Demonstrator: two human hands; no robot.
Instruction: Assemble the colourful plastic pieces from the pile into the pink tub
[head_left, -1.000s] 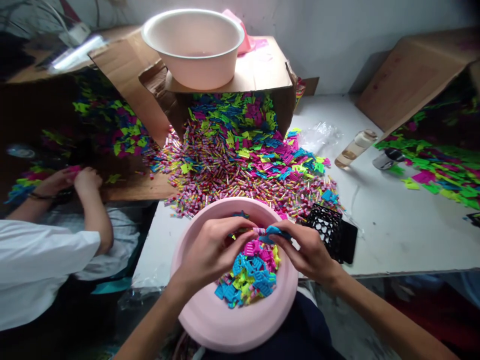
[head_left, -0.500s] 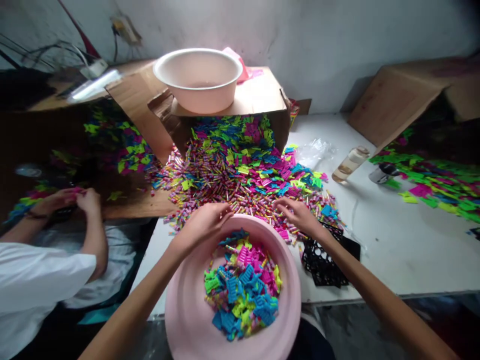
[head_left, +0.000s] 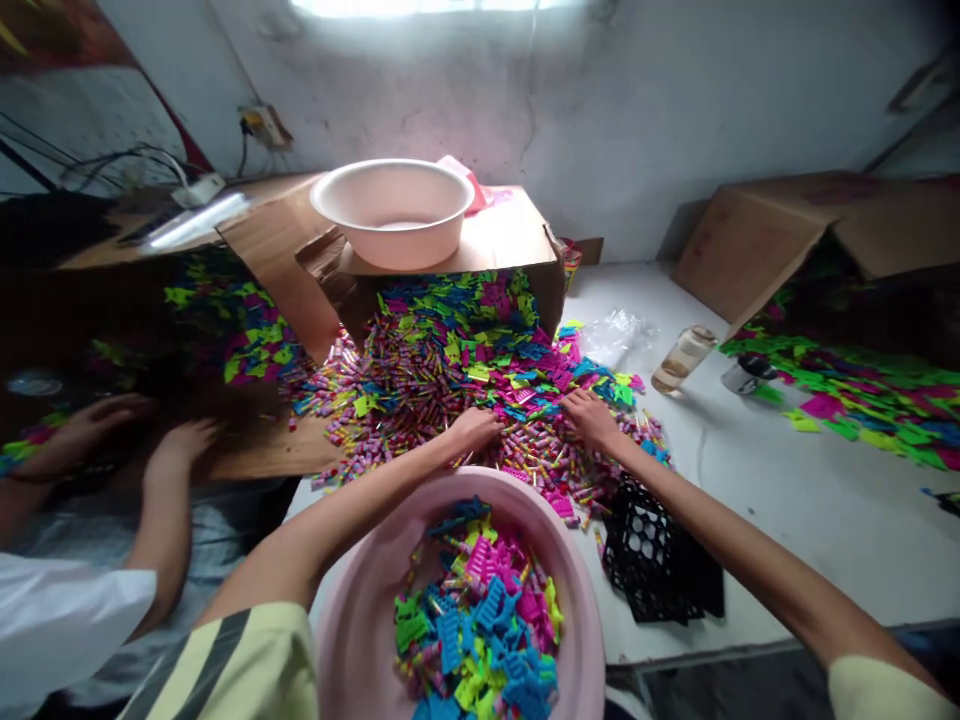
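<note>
- Both hands are reaching past the pink basin (head_left: 360, 625) into the heaped parts; the left hand (head_left: 476, 429) is bending its fingers down onto the striped sticks (head_left: 420, 372), grip contents hidden.
- Right hand (head_left: 591, 419) is resting its curled fingers where the sticks are meeting the flat coloured pieces (head_left: 525, 372); whether it is holding anything cannot be told.
- Change noted: a second ago the hands were joining a striped stick and a blue piece above the basin; now they are working apart, beyond its far rim, and no blue piece is showing between the fingers.
- Judgement: that handling appears to be over, and the hands are now apparently picking among loose parts.
- Nearer the wearer than both hands, the basin is holding a mixed mound (head_left: 487, 620) of blue, pink, yellow and green pieces, some striped sticks showing among them.
- Below the right hand, a black mesh object (head_left: 626, 570) is lying on the table; a bottle (head_left: 684, 360) is standing beyond, to its right.
- Well left of the left hand, a co-worker's hands (head_left: 182, 442) are now lying apart, where earlier they were meeting around something pink.
</note>
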